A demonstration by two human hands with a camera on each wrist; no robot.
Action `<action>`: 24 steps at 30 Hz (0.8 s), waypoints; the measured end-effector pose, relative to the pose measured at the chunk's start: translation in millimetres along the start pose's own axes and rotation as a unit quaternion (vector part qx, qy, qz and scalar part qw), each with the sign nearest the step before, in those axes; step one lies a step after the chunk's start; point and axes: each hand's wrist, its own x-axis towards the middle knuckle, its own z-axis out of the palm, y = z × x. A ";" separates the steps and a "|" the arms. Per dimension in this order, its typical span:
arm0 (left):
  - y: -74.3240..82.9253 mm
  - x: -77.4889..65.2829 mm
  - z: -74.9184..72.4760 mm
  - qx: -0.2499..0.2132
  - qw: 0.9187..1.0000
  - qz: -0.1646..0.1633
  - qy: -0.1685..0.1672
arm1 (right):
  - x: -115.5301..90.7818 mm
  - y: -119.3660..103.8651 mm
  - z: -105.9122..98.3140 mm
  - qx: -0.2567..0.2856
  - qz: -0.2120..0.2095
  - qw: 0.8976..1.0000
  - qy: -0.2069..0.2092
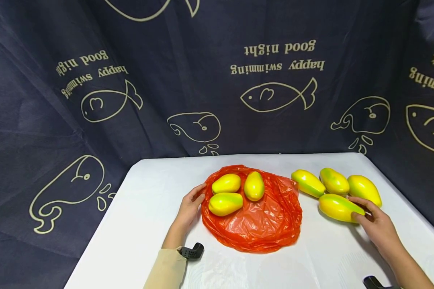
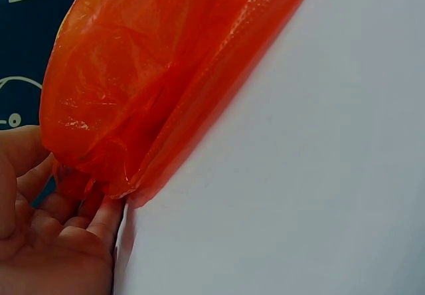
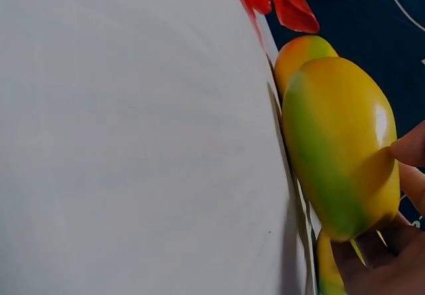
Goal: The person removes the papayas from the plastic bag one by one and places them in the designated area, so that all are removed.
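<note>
A red plastic bag (image 1: 254,224) lies spread open on the table, with three yellow-green mangoes on it, among them an upright one (image 1: 254,186). At the bag's left rim my left hand (image 1: 191,204) grips the crumpled plastic; in the left wrist view its fingers (image 2: 50,225) are partly hidden under the red film. To the right of the bag, my right hand (image 1: 377,222) holds a mango (image 1: 338,207) by its right end, thumb on the near side and fingers on the far side. The right wrist view shows this mango (image 3: 342,149) large, with the thumb against its skin.
Behind the held mango lie three more mangoes: a left one (image 1: 308,183), a middle one (image 1: 334,181) and a right one (image 1: 365,189). The white table (image 1: 148,192) ends at a dark printed curtain (image 1: 275,132) at the back and sides.
</note>
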 end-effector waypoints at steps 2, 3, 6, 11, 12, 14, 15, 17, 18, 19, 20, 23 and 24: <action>-0.5 0.4 -0.1 0.001 1.000 0.001 0.000 | -0.7 -1.3 -0.3 0.004 -0.007 1.000 0.007; -0.7 0.6 -0.2 0.002 1.000 0.002 0.000 | -0.8 -2.1 -0.5 0.006 -0.013 1.000 0.012; -0.7 0.4 -0.5 0.000 1.000 0.002 0.000 | -1.7 -4.9 -0.1 0.006 -0.026 0.999 0.021; -1.8 0.6 -0.7 -0.002 1.000 0.002 -0.002 | -2.5 -10.3 1.5 -0.013 -0.022 0.999 0.031; -2.0 0.6 -0.6 -0.001 1.000 0.003 -0.002 | -2.7 -11.3 1.9 -0.014 -0.022 0.999 0.034; -2.5 0.5 -0.5 0.000 1.000 0.005 -0.003 | -3.3 -12.8 3.2 -0.016 -0.023 0.999 0.037; -2.4 0.5 -0.4 0.000 1.000 0.005 -0.003 | -4.1 -13.3 3.9 -0.016 -0.025 0.999 0.037; -2.1 0.4 -0.4 0.000 1.000 0.004 -0.002 | -5.0 -14.0 5.0 -0.016 -0.035 0.999 0.038; -1.8 0.2 -0.4 0.000 1.000 0.003 -0.002 | -5.3 -14.3 5.5 -0.016 -0.041 0.998 0.037; -1.8 0.6 -0.4 -0.001 1.000 0.003 -0.002 | -5.7 -14.6 5.8 -0.017 -0.045 0.998 0.036; -1.6 0.7 -0.5 0.000 1.000 0.002 -0.002 | -6.0 -14.8 5.9 -0.017 -0.050 0.998 0.035; -0.9 0.8 -0.3 -0.003 1.000 0.001 0.001 | -6.3 -15.5 6.4 -0.019 -0.051 0.998 0.034; -0.7 0.7 -0.3 -0.003 1.000 0.002 0.001 | -6.7 -15.7 6.6 -0.020 -0.046 0.998 0.033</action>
